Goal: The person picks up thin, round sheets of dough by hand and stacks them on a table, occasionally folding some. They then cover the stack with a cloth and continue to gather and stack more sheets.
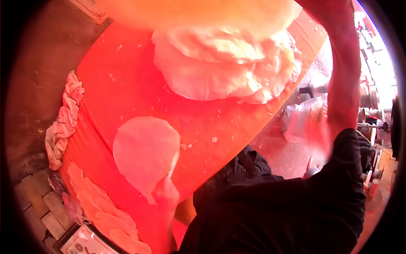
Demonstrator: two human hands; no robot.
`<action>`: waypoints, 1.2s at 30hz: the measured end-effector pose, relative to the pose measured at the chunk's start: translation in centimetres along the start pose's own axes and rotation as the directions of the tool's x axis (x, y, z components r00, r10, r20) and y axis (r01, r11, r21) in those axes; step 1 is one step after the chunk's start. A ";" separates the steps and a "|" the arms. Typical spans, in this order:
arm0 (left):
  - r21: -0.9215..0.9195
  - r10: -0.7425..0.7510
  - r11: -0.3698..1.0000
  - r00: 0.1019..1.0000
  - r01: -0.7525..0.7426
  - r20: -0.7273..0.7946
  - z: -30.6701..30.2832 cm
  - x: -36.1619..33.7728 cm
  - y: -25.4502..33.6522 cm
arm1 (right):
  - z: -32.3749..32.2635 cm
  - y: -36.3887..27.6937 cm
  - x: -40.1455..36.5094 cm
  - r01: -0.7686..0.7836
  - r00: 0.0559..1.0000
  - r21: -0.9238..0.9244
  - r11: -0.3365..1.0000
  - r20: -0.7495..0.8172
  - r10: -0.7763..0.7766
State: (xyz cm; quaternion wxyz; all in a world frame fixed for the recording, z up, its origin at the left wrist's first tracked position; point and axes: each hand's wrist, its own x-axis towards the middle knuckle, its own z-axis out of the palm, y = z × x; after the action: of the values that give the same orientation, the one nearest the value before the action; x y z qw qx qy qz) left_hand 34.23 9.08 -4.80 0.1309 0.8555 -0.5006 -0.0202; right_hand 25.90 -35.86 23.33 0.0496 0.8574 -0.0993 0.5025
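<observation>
A thin, pale round flatbread sheet (146, 154) lies on the red-covered table (127, 86), its lower edge drawn to a point. At that edge my left hand (166, 192) is closed on the sheet; red light washes out its fingers. A loose, folded pile of similar thin sheets (224, 78) rests farther up the table. Over the pile's far side hangs a blurred yellow-orange shape (203, 12), very near the camera, which I cannot make out. My right forearm is raised along the right side, and its hand lies beyond the top edge.
Small crumbs (214, 139) dot the cover. A crumpled cloth (63, 120) hangs at the left edge, with another cloth (101, 211) below. A framed picture (84, 241) and bricks (38, 199) are at lower left. Plastic bags (304, 116) and cluttered metalware stand at right.
</observation>
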 end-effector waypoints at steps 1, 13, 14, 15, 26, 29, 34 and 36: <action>-0.074 -0.195 0.973 0.949 0.219 0.250 -2.3 0.9 -0.7 | -0.1 0.3 -0.1 0.010 1.000 -0.067 0.998 0.014 -0.009; -0.941 -0.375 0.097 0.864 -0.325 -0.337 -17.6 25.8 9.2 | 7.6 -2.0 -28.2 -0.244 0.500 0.142 0.959 0.866 -0.001; -0.947 -0.455 -0.007 0.844 -0.321 -0.283 -17.0 26.9 9.8 | 6.9 -3.6 -28.8 -0.302 0.499 0.179 0.936 0.867 -0.005; -0.956 -0.490 -0.088 0.848 -0.280 -0.203 -15.7 27.8 9.5 | 6.2 -5.0 -29.5 -0.345 0.497 0.212 0.915 0.868 -0.014; -0.899 -0.535 -0.180 0.728 0.399 0.430 5.3 6.2 3.4 | 5.4 -13.9 -34.6 -0.289 0.347 0.413 0.864 0.886 -0.307; -0.902 -0.745 -0.026 0.594 0.430 0.305 4.1 -5.2 -1.9 | 7.9 -20.5 -30.0 -0.466 0.489 0.503 0.728 0.832 -0.262; -0.559 -0.922 0.375 0.360 0.739 -0.143 4.2 -22.9 -12.8 | 11.2 -33.1 -28.5 -0.520 0.365 0.545 0.658 0.838 -0.405; -0.367 -0.897 0.423 0.327 0.828 -0.297 2.5 -28.5 -16.6 | 12.0 -38.8 -28.5 -0.613 0.244 0.491 0.619 0.863 -0.443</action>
State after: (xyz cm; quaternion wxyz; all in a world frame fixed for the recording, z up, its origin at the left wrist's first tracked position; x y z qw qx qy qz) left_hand 33.74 40.79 -13.99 0.2752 0.9550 0.0808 0.0752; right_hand 31.13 3.24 -6.84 -0.4303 0.8883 0.0658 -0.1467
